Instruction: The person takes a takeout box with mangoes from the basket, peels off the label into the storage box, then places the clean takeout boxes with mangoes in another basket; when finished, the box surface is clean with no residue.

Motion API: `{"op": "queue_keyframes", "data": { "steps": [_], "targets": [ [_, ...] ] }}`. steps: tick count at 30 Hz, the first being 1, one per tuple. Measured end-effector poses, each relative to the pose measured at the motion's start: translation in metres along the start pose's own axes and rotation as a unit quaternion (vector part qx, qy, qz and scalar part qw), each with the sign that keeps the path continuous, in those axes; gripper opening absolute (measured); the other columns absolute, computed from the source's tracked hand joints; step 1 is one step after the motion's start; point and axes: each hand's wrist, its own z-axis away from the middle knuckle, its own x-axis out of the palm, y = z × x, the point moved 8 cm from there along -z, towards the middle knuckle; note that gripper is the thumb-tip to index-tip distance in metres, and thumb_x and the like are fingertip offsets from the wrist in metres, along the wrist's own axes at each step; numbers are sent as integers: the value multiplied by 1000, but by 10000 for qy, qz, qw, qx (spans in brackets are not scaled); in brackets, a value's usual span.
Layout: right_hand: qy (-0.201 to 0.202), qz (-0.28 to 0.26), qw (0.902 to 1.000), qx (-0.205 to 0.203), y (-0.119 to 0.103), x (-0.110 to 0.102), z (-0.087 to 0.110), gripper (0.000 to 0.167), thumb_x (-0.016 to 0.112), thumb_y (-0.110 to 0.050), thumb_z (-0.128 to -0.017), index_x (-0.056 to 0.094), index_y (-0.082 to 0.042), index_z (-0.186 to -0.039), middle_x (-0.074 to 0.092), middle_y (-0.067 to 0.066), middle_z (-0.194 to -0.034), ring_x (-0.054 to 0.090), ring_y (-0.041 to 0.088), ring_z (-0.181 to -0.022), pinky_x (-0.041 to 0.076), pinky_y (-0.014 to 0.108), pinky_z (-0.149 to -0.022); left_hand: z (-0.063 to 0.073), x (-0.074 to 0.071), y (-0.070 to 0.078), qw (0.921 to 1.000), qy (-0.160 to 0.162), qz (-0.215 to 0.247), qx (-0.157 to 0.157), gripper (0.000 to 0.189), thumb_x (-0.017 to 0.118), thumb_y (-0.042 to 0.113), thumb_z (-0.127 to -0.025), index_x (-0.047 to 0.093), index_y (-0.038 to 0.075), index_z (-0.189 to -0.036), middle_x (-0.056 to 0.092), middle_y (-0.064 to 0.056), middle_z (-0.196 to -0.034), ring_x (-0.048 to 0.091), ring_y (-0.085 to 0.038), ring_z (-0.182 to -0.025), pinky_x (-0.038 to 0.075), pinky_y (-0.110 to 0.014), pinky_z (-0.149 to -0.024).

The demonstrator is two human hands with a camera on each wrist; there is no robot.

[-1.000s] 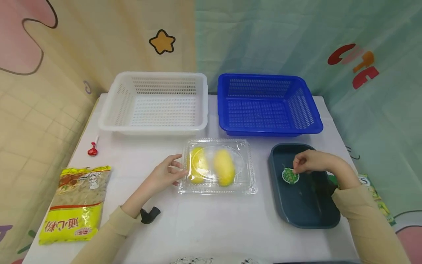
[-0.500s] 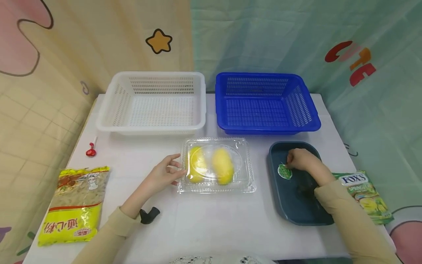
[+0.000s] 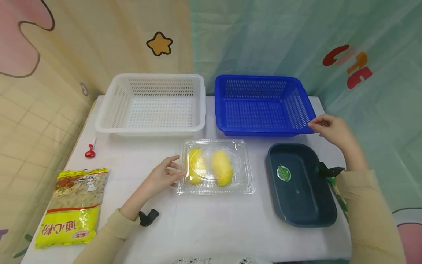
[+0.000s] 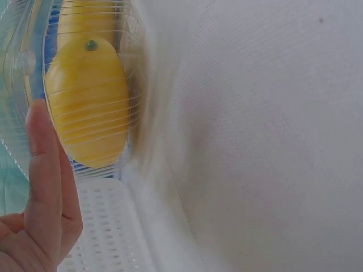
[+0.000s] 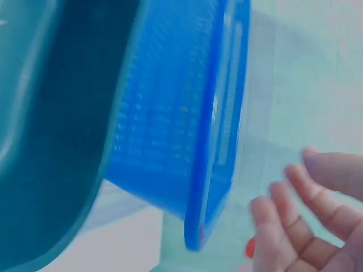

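My left hand [image 3: 164, 173] rests its fingertips at the left side of a clear plastic clamshell box [image 3: 242, 185], thumb and fingers loosely spread. Two yellow mangoes [image 3: 222, 167] lie inside the lidded box; in the left wrist view one mango [image 4: 88, 107] shows a green stem spot. My right hand [image 3: 333, 132] is in the air near the front right corner of the blue basket [image 3: 263, 130]. Its fingers are loosely bent with nothing between them, apart from the basket in the right wrist view. A dark teal tray [image 3: 298, 200] with a round green sticker [image 3: 283, 173] inside sits below that hand.
A white basket [image 3: 151, 130] stands at the back left. On the left lie a red lollipop [image 3: 90, 152] and a yellow bag of pasta [image 3: 72, 209]. A green packet [image 3: 339, 196] shows partly between tray and right sleeve. Curtains border the table's back and sides.
My right hand has left the sticker inside the teal tray and moved back and right, to the blue basket's corner. The sticker stays in the tray. My left hand keeps its place.
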Motion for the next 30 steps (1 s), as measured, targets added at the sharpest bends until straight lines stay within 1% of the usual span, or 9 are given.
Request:
{"op": "queue_keyframes", "data": {
  "steps": [1,3,5,8,12,14,17,21,30],
  "targets": [
    [111,-223,9996,129,5,-3,-4,55,52,-47,-99,57,2,-123,65,13,-105,57,2,-80,48,14,-66,0,0,0,10000,-2,1,-6,75,71,26,-91,32,6,-151,53,-20,-125,65,-18,-90,61,-33,-71],
    [226,-538,9973,441,17,-6,-12,63,48,-52,-98,52,2,-130,61,14,-114,56,3,-88,52,17,-78,1,1,-2,10000,-21,23,-26,75,72,27,-91,32,6,-151,53,-19,-126,65,-18,-90,61,-33,-72],
    [276,-733,9941,749,28,-7,-20,67,44,-54,-99,47,2,-136,56,18,-125,57,16,-103,53,32,-93,0,3,-2,10000,-27,45,-29,75,72,27,-91,32,7,-151,53,-19,-126,65,-18,-90,61,-33,-72],
    [285,-861,9898,1095,41,-4,-31,69,41,-50,-100,39,2,-145,44,31,-140,49,41,-120,43,58,-106,0,4,-2,10000,-21,61,-42,74,72,26,-91,32,7,-151,53,-19,-126,65,-18,-90,61,-34,-72],
    [132,-1186,9827,1414,53,5,-43,68,42,-41,-103,27,3,-152,37,35,-147,46,48,-129,40,53,-108,1,3,-1,10000,31,16,-59,73,70,24,-92,32,7,-151,53,-19,-126,65,-19,-90,61,-35,-73],
    [66,-1302,9801,1495,57,10,-45,67,42,-38,-103,24,2,-153,39,35,-147,51,44,-126,45,45,-102,2,4,0,10000,56,13,-54,72,70,23,-92,32,8,-151,53,-19,-126,65,-19,-89,61,-35,-73],
    [45,-1413,9765,1630,64,15,-45,66,44,-38,-103,26,-1,-154,40,32,-148,62,29,-106,50,34,-95,3,5,1,9999,112,4,-9,72,70,22,-92,32,6,-151,53,-20,-125,65,-18,-85,61,-35,-71],
    [145,-1560,9694,1890,72,18,-42,65,46,-40,-102,29,-7,-155,36,27,-153,56,6,-88,52,26,-93,4,8,1,9998,177,-51,20,72,69,23,-91,32,5,-150,52,-21,-124,66,-16,-76,61,-33,-69],
    [235,-1779,9603,2134,70,16,-45,65,48,-43,-101,31,-11,-155,37,21,-153,53,-3,-79,49,31,-101,6,6,6,9993,335,-114,118,73,69,18,-88,33,8,-151,54,-17,-119,64,-17,-70,60,-35,-68]
  ]
}}
